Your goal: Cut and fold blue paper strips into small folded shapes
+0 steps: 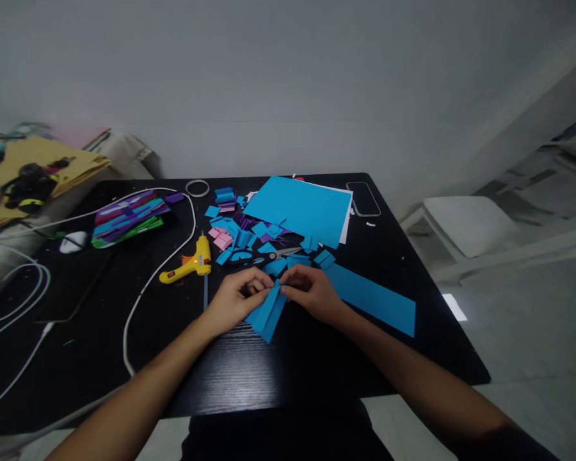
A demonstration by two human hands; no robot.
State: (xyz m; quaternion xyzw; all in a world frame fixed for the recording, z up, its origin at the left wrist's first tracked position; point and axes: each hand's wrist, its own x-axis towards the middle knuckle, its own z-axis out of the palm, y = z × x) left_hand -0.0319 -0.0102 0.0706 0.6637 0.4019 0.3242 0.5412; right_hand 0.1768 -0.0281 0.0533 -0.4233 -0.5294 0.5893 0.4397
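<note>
Head view: two bare forearms come in from the bottom edge and meet over the near middle of the black counter (249,371). Left hand (235,298) and right hand (312,293) are level, almost touching, neither nearer than the other. Between them a folded blue strip (269,312), pleated; its upper end is pinched by both sets of fingers, left fingers (258,282) curled over from one side, right fingers (292,288) closed on it from the other. Long axis runs from the fingertips down and slightly left, toward the body; the free lower end fans out and seems to rest on the counter. Just right of the right hand, a long blue strip (372,298) lies flat, slanting down-right, its far end near the counter's right edge. Just beyond the fingers: scissors (269,256) amid a litter of blue, pink and purple scraps (235,237), then a large blue sheet (300,208). Left of the left hand, a yellow glue gun (192,266), nozzle toward the hands, with a white cable (139,301) looping past it. Further left, a stack of coloured paper (127,218). A phone (363,198) sits at the far right corner. Open bare counter lies between the hands and the near edge.
</note>
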